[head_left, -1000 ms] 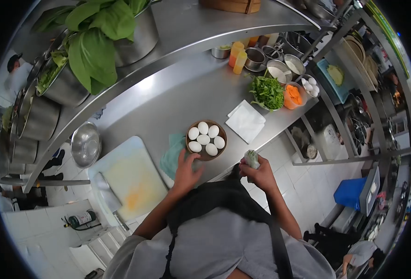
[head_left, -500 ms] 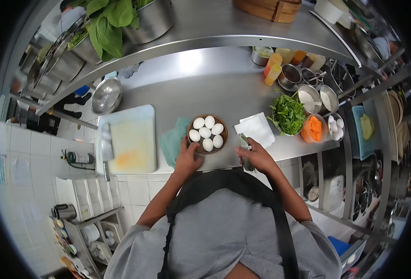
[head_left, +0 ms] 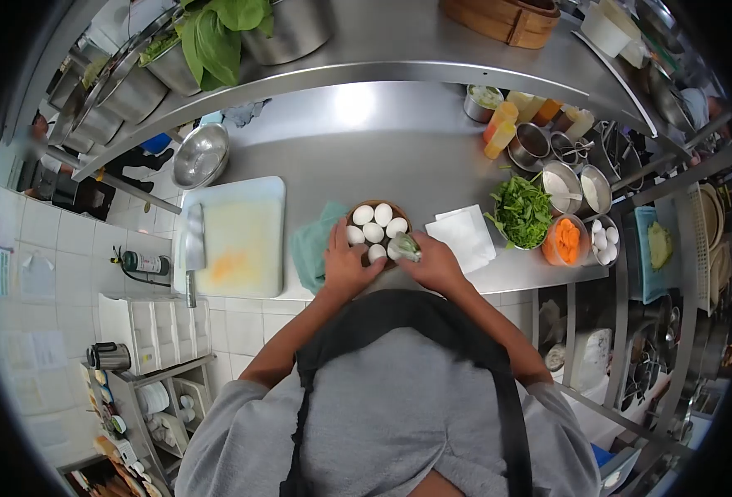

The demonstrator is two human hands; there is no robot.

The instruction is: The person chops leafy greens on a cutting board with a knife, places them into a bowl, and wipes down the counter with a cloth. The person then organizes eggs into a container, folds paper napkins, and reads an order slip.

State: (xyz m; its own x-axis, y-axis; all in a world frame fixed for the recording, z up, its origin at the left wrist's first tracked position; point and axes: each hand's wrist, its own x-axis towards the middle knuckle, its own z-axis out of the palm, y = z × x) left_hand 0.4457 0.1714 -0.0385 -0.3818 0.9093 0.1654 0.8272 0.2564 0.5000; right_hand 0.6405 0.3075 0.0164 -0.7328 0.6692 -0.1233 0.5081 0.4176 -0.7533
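Observation:
A round brown bowl (head_left: pixel 402 212) holds several white eggs (head_left: pixel 373 233) near the counter's front edge. My left hand (head_left: pixel 349 261) curves around the bowl's left and near side, with the thumb by the closest eggs. From the right, my right hand (head_left: pixel 434 265) reaches over the bowl's near right rim. It grips a small, crumpled, greenish, partly see-through piece (head_left: pixel 406 246) against or just above the eggs there; I cannot tell if it is cloth or plastic. A green cloth (head_left: pixel 310 253) lies left of the bowl.
A white cutting board (head_left: pixel 250 224) with a cleaver (head_left: pixel 195 240) lies left, below a metal bowl (head_left: pixel 201 156). White napkins (head_left: pixel 464 240) lie right of the eggs. Further right stand leafy greens (head_left: pixel 522 209), orange pieces in a tub (head_left: pixel 566 240) and sauce bottles (head_left: pixel 500 139). A steel shelf (head_left: pixel 399 73) overhangs the back.
My right hand has moved left from beside the bowl to over its right side, bringing the greenish piece onto or above the eggs. My left hand stays at the bowl. The view has shifted slightly.

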